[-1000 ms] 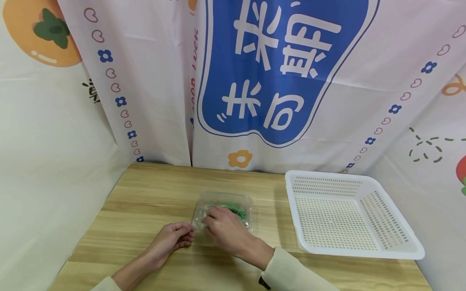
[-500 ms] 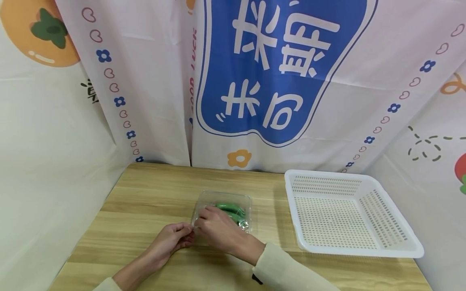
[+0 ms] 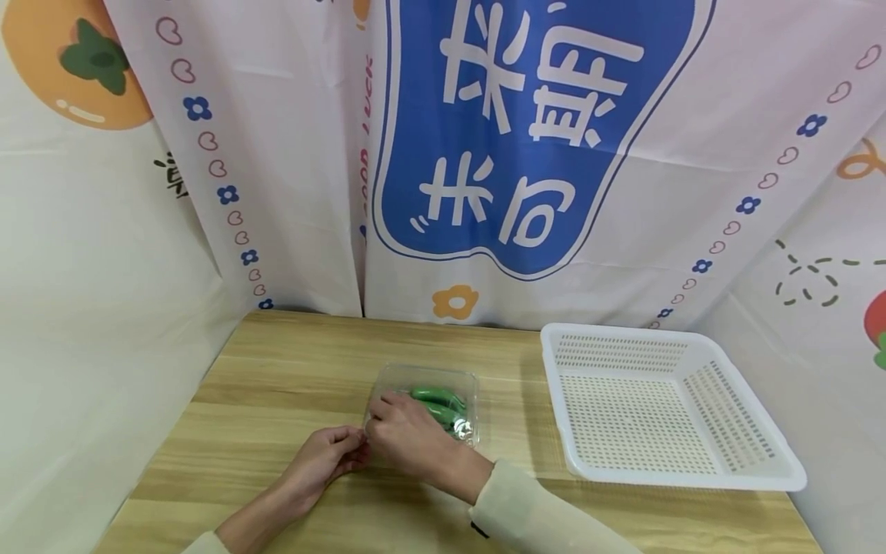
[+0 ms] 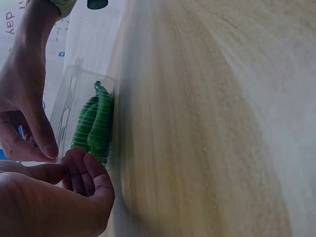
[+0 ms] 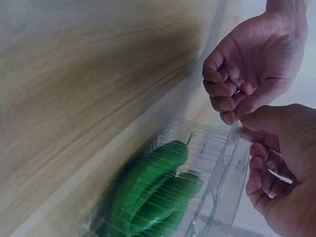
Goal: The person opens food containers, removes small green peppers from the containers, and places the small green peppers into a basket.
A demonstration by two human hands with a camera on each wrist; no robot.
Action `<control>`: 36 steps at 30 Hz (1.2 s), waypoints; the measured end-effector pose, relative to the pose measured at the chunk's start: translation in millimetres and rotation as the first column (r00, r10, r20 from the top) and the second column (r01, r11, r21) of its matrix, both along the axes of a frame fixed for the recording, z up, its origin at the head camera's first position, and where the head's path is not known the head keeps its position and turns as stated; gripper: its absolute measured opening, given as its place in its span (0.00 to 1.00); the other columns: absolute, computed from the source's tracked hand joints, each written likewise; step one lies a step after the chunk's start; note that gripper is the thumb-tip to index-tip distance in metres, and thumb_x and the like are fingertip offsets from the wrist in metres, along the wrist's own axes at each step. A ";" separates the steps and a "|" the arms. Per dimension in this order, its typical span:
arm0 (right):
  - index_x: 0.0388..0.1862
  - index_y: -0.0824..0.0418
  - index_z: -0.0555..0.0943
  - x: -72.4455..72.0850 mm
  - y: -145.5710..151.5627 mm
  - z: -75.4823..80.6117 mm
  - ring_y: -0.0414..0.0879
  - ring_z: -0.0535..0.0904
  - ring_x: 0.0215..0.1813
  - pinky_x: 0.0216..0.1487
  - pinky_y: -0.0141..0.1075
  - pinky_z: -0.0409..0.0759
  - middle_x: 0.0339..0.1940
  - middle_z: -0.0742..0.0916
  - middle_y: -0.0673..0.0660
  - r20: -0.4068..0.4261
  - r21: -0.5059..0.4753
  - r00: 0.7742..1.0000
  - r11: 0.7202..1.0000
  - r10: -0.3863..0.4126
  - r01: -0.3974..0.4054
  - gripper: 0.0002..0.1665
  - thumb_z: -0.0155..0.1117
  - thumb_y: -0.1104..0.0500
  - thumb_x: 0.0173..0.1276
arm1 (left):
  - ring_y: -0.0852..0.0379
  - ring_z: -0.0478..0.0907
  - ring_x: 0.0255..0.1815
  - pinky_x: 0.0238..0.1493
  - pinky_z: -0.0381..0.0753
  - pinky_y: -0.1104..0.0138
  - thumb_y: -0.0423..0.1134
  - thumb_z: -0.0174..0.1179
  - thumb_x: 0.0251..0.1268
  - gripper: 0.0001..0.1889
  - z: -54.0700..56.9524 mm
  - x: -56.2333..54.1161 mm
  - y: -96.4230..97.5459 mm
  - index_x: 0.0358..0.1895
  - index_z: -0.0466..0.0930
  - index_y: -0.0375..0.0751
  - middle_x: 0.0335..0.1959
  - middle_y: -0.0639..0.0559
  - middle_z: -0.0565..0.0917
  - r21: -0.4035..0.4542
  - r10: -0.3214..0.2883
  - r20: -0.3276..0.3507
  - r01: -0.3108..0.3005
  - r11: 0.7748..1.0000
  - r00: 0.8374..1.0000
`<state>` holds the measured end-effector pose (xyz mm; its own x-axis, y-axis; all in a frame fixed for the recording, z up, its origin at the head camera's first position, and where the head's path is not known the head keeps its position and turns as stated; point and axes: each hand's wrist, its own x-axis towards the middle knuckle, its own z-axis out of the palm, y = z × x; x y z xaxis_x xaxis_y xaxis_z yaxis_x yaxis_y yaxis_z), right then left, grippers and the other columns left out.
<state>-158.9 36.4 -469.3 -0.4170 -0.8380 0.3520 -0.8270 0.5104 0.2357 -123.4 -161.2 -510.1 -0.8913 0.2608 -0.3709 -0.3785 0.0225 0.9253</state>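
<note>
As only wrist views show, container ribs, peppers behind

A white perforated basket stands along the right edge of the table, near the far right corner; a white cloth hangs behind the far edge, printed with a blue panel of white characters; below that panel sits an orange flower print.
</note>
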 end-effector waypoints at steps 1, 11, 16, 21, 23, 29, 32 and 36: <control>0.26 0.51 0.88 0.3 -0.2 -0.3 0.39 0.76 0.35 0.37 0.29 0.77 0.31 0.83 0.44 0.001 -0.004 1.000 1.000 -0.002 0.002 0.12 0.69 0.58 0.73 | 0.55 0.84 0.47 0.53 0.88 0.64 0.35 0.50 0.85 0.15 -0.7 -0.2 0.4 0.56 0.80 0.23 0.45 0.47 0.86 -0.002 0.002 0.000 -0.002 1.000 1.000; 0.24 0.52 0.85 1.0 -1.2 -13.7 0.40 0.75 0.34 0.38 0.31 0.76 0.28 0.82 0.45 -0.041 -0.048 0.999 0.999 -0.015 0.013 0.11 0.74 0.55 0.67 | 0.55 0.83 0.48 0.52 0.87 0.65 0.36 0.51 0.85 0.16 -0.2 0.0 4.4 0.57 0.81 0.25 0.46 0.48 0.86 -0.026 -0.001 -0.023 0.000 1.000 1.000; 0.26 0.53 0.83 -3.5 0.9 -27.1 0.41 0.76 0.36 0.40 0.32 0.76 0.30 0.82 0.47 -0.045 -0.162 0.999 0.986 0.018 -0.025 0.09 0.74 0.59 0.64 | 0.55 0.83 0.46 0.49 0.86 0.67 0.35 0.51 0.85 0.14 -2.0 -3.0 4.9 0.54 0.82 0.26 0.43 0.49 0.86 -0.023 -0.005 -0.027 0.004 1.000 1.000; 0.30 0.56 0.85 -7.5 4.0 -34.6 0.43 0.77 0.38 0.42 0.33 0.78 0.33 0.82 0.49 0.010 -0.271 0.997 0.960 0.078 -0.073 0.05 0.74 0.63 0.62 | 0.56 0.82 0.44 0.46 0.86 0.67 0.34 0.52 0.84 0.13 -5.6 -6.9 5.1 0.51 0.82 0.27 0.41 0.51 0.85 -0.008 0.002 -0.026 -0.002 1.000 1.000; 0.30 0.56 0.85 -8.6 5.1 -35.2 0.43 0.77 0.38 0.42 0.34 0.78 0.33 0.82 0.49 0.026 -0.295 0.995 0.952 0.096 -0.084 0.05 0.74 0.64 0.62 | 0.56 0.82 0.43 0.46 0.87 0.67 0.33 0.52 0.84 0.13 -5.8 -7.7 5.9 0.51 0.82 0.27 0.40 0.51 0.85 0.000 0.006 -0.023 -0.006 1.000 1.000; 0.30 0.57 0.85 -10.4 3.8 -35.0 0.42 0.78 0.38 0.44 0.34 0.80 0.33 0.83 0.49 0.040 -0.317 0.994 0.944 0.106 -0.088 0.06 0.75 0.65 0.61 | 0.56 0.83 0.42 0.45 0.87 0.68 0.32 0.51 0.83 0.12 -1.8 -9.1 4.6 0.49 0.83 0.27 0.39 0.50 0.86 0.011 0.004 -0.015 -0.004 1.000 1.000; 0.31 0.57 0.85 -9.7 1.6 -34.4 0.43 0.78 0.39 0.44 0.33 0.79 0.34 0.83 0.49 0.046 -0.304 0.994 0.949 0.102 -0.083 0.05 0.74 0.65 0.63 | 0.56 0.83 0.42 0.45 0.87 0.68 0.31 0.51 0.82 0.11 1.1 -8.7 1.8 0.47 0.83 0.29 0.39 0.50 0.86 0.008 0.012 0.000 -0.012 1.000 1.000; 0.31 0.57 0.85 -8.0 1.6 -34.8 0.42 0.78 0.39 0.44 0.33 0.79 0.34 0.83 0.49 0.050 -0.285 0.994 0.955 0.099 -0.081 0.05 0.73 0.64 0.64 | 0.56 0.83 0.42 0.46 0.87 0.67 0.32 0.51 0.82 0.11 2.3 -7.2 0.5 0.46 0.83 0.30 0.39 0.50 0.85 0.020 0.008 0.021 -0.008 1.000 1.000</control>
<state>-166.9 38.0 -504.1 -0.3729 -0.7436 0.5550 -0.8812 0.4711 0.0390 -130.6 -160.7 -507.8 -0.8852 0.2615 -0.3846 -0.3983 0.0010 0.9173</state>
